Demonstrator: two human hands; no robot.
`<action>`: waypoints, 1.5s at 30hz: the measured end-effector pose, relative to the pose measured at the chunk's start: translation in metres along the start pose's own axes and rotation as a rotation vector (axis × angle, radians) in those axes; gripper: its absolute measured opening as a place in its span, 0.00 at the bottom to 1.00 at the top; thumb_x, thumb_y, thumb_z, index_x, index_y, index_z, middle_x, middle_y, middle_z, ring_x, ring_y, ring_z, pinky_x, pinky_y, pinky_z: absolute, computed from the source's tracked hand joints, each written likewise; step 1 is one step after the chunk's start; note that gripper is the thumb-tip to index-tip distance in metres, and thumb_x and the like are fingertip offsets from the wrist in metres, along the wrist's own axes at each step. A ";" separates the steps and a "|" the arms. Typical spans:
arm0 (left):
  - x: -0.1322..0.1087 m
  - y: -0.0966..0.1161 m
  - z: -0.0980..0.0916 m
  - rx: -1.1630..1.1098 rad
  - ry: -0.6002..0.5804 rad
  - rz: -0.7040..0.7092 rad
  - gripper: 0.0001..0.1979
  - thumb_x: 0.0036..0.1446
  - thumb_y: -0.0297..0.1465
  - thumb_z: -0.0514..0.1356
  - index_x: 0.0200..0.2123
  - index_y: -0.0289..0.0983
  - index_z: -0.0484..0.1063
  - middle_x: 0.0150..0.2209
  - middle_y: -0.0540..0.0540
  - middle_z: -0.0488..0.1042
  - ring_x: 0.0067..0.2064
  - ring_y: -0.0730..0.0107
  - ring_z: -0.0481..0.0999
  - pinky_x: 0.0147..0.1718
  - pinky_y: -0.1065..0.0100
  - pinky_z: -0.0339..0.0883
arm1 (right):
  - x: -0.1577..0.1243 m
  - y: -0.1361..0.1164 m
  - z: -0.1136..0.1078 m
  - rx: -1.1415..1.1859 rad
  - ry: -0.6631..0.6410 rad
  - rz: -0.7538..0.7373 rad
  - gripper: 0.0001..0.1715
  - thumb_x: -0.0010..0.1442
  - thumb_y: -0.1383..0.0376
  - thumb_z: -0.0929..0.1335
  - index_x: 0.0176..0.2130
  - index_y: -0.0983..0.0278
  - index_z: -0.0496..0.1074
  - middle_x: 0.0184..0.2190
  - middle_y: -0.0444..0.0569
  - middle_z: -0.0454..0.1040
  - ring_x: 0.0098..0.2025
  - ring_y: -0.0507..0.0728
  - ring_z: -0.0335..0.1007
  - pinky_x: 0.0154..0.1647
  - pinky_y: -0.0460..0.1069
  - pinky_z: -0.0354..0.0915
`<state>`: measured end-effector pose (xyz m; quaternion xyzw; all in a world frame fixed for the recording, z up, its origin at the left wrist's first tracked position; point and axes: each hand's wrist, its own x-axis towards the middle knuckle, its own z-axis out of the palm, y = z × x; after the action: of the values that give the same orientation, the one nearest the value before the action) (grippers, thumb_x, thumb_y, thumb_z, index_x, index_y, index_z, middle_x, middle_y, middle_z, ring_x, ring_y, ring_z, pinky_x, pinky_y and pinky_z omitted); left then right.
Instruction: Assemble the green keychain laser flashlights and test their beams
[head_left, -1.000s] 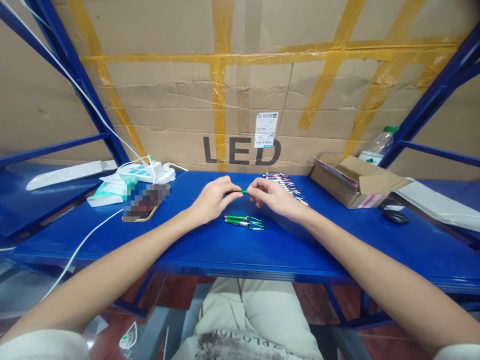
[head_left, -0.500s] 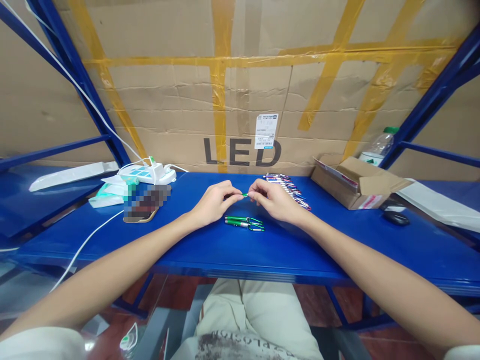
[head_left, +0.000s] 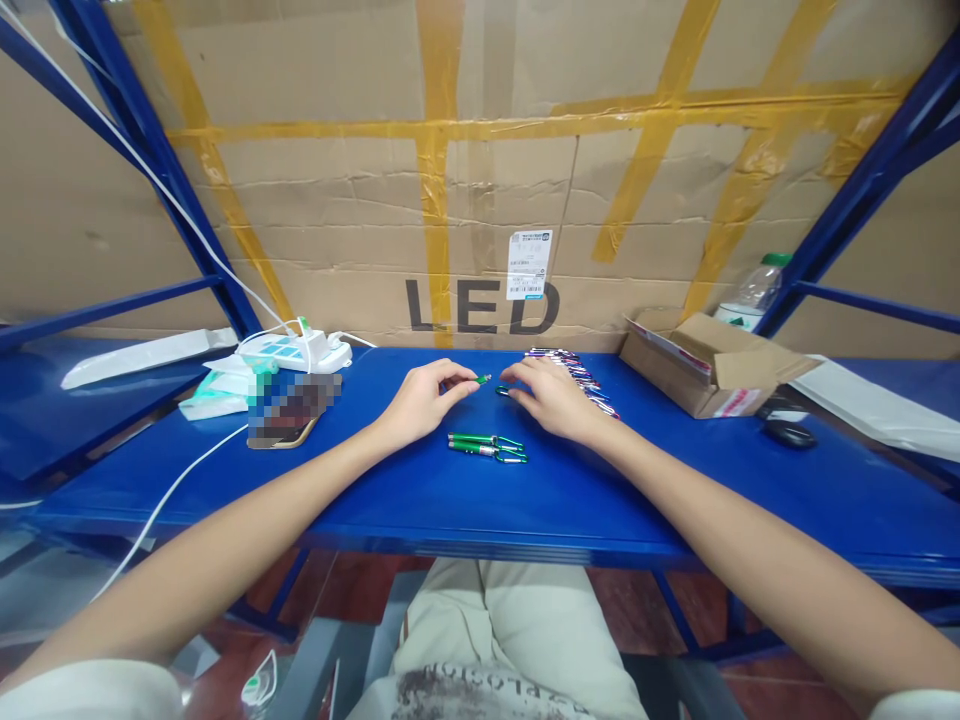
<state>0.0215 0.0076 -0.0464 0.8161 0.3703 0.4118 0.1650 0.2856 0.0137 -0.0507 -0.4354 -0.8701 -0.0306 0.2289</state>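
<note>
Between the thumb and fingers of my left hand (head_left: 420, 400) is a short green metal tube (head_left: 481, 379), its tip pointing right. My right hand (head_left: 555, 398) is a small gap away, its thumb and fingers closed on a small dark-green clip piece (head_left: 502, 391), mostly hidden by the fingers. Closer to me on the blue table (head_left: 420, 500), two green penlights with carabiner clips (head_left: 472, 446) lie side by side, clips to the right. Behind my right hand is a row of several similar penlights (head_left: 592, 385) in mixed colours, partly covered by the hand.
At left are a phone (head_left: 289, 425), a tissue pack (head_left: 221, 390) and a white power strip (head_left: 292, 348) with cables. To the right stand an open cardboard box (head_left: 705, 365), a black mouse (head_left: 789, 433) and a plastic bottle (head_left: 757, 290). A large carton (head_left: 360, 220) closes off the back.
My hands have drawn slightly apart. The green piece that both held is now two: the tube stays in my left hand, the clip piece in my right.
</note>
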 end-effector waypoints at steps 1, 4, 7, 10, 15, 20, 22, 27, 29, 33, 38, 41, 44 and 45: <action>0.000 -0.001 0.000 -0.008 -0.001 -0.017 0.16 0.68 0.43 0.65 0.46 0.38 0.85 0.44 0.44 0.85 0.40 0.63 0.79 0.44 0.63 0.71 | 0.000 0.000 -0.001 -0.056 -0.040 0.011 0.13 0.75 0.66 0.66 0.54 0.63 0.78 0.53 0.58 0.80 0.57 0.68 0.73 0.57 0.59 0.63; 0.000 -0.001 0.000 -0.027 -0.013 -0.044 0.17 0.67 0.44 0.65 0.47 0.38 0.85 0.44 0.44 0.86 0.40 0.62 0.80 0.45 0.62 0.72 | -0.001 -0.003 -0.004 -0.123 -0.119 0.052 0.14 0.76 0.65 0.66 0.56 0.62 0.78 0.54 0.57 0.81 0.57 0.69 0.72 0.56 0.60 0.62; 0.000 0.001 0.001 -0.040 -0.031 -0.063 0.17 0.68 0.45 0.64 0.47 0.38 0.85 0.42 0.44 0.86 0.41 0.60 0.82 0.46 0.61 0.72 | -0.002 -0.008 -0.005 -0.136 -0.152 0.072 0.12 0.76 0.66 0.66 0.53 0.62 0.78 0.54 0.56 0.81 0.59 0.69 0.71 0.56 0.59 0.62; 0.000 0.003 0.001 -0.057 -0.060 -0.094 0.18 0.69 0.46 0.63 0.47 0.38 0.85 0.41 0.45 0.87 0.41 0.58 0.83 0.46 0.61 0.72 | -0.002 -0.009 -0.004 -0.123 -0.184 0.059 0.08 0.75 0.68 0.67 0.48 0.62 0.78 0.53 0.56 0.81 0.57 0.68 0.72 0.56 0.58 0.62; -0.001 0.005 0.001 -0.064 -0.089 -0.113 0.19 0.69 0.47 0.62 0.47 0.38 0.84 0.40 0.45 0.86 0.41 0.58 0.84 0.45 0.61 0.71 | -0.002 -0.009 -0.002 -0.087 -0.155 0.074 0.04 0.74 0.68 0.68 0.48 0.62 0.75 0.49 0.54 0.81 0.53 0.65 0.73 0.53 0.55 0.63; -0.001 0.007 0.000 -0.047 -0.092 -0.110 0.19 0.70 0.46 0.62 0.46 0.39 0.84 0.40 0.46 0.86 0.40 0.60 0.82 0.44 0.62 0.70 | -0.001 -0.009 -0.003 -0.156 -0.213 0.101 0.05 0.76 0.63 0.69 0.46 0.62 0.75 0.51 0.57 0.78 0.54 0.65 0.73 0.53 0.55 0.63; 0.000 0.007 0.000 -0.036 -0.108 -0.108 0.19 0.70 0.47 0.61 0.45 0.39 0.84 0.39 0.46 0.86 0.39 0.61 0.81 0.43 0.63 0.69 | -0.001 -0.011 -0.003 -0.174 -0.237 0.101 0.07 0.77 0.63 0.67 0.45 0.63 0.74 0.51 0.57 0.78 0.53 0.65 0.73 0.53 0.55 0.63; 0.000 0.006 0.000 -0.029 -0.141 -0.122 0.20 0.71 0.47 0.59 0.44 0.38 0.83 0.37 0.46 0.85 0.37 0.62 0.80 0.39 0.64 0.68 | -0.003 -0.016 -0.007 -0.186 -0.262 0.122 0.11 0.79 0.63 0.63 0.43 0.63 0.71 0.50 0.60 0.78 0.48 0.65 0.73 0.49 0.55 0.62; 0.000 0.006 0.001 -0.038 -0.140 -0.126 0.20 0.71 0.48 0.59 0.45 0.38 0.83 0.37 0.46 0.85 0.37 0.61 0.80 0.39 0.63 0.68 | -0.004 -0.016 -0.008 -0.130 -0.232 0.130 0.10 0.79 0.64 0.61 0.43 0.62 0.69 0.46 0.59 0.79 0.43 0.63 0.74 0.45 0.53 0.62; 0.000 0.004 0.001 -0.064 -0.130 -0.118 0.20 0.71 0.48 0.60 0.46 0.38 0.83 0.36 0.45 0.85 0.35 0.63 0.80 0.39 0.64 0.70 | -0.005 -0.009 -0.007 -0.012 -0.162 0.098 0.04 0.76 0.67 0.63 0.45 0.62 0.68 0.41 0.55 0.81 0.39 0.61 0.74 0.40 0.51 0.60; 0.001 0.000 0.004 -0.134 -0.127 -0.158 0.21 0.66 0.49 0.65 0.47 0.37 0.81 0.34 0.45 0.85 0.32 0.65 0.79 0.35 0.65 0.71 | -0.004 -0.002 -0.002 0.067 -0.141 0.064 0.04 0.71 0.70 0.67 0.44 0.61 0.71 0.40 0.50 0.82 0.39 0.59 0.75 0.40 0.50 0.60; 0.001 0.000 0.004 -0.175 -0.117 -0.186 0.22 0.62 0.49 0.69 0.46 0.37 0.79 0.36 0.45 0.84 0.30 0.67 0.79 0.33 0.65 0.72 | -0.003 -0.001 -0.001 0.100 -0.143 0.087 0.03 0.70 0.69 0.69 0.44 0.61 0.72 0.40 0.49 0.82 0.39 0.58 0.75 0.39 0.50 0.60; 0.001 0.001 0.004 -0.191 -0.109 -0.201 0.22 0.60 0.49 0.70 0.45 0.37 0.77 0.40 0.45 0.83 0.29 0.67 0.81 0.31 0.66 0.73 | -0.003 -0.001 -0.003 0.085 -0.126 0.085 0.03 0.72 0.69 0.69 0.44 0.61 0.72 0.40 0.49 0.82 0.39 0.59 0.76 0.40 0.50 0.60; 0.001 0.001 0.004 -0.192 -0.107 -0.200 0.22 0.60 0.49 0.70 0.45 0.38 0.76 0.40 0.45 0.82 0.29 0.67 0.82 0.31 0.66 0.73 | -0.003 -0.002 -0.004 0.073 -0.122 0.082 0.03 0.72 0.69 0.68 0.44 0.61 0.72 0.40 0.50 0.82 0.40 0.59 0.76 0.40 0.50 0.60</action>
<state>0.0256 0.0079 -0.0477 0.7763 0.3995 0.3826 0.3023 0.2875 0.0094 -0.0481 -0.4632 -0.8643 0.0370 0.1923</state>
